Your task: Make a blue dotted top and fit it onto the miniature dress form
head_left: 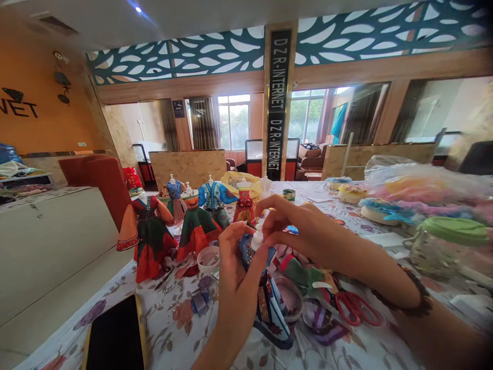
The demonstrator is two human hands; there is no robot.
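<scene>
A miniature mannequin in a blue doll dress with a patterned, dark-edged skirt stands upright in my left hand. The fingers and thumb of that hand wrap round its upper body, below the white neck. My right hand is bent over the same neck and shoulder, its fingertips closed together beside it. Whatever those fingertips pinch is hidden or too small to name. Just behind the skirt sits a round container. Folded green and pink fabric lies under my right wrist.
Several dressed mannequins, including a black-and-red one, stand at the left back. Red-handled scissors, a purple ribbon roll, a phone and a green-lidded jar lie around my hands on the floral tablecloth.
</scene>
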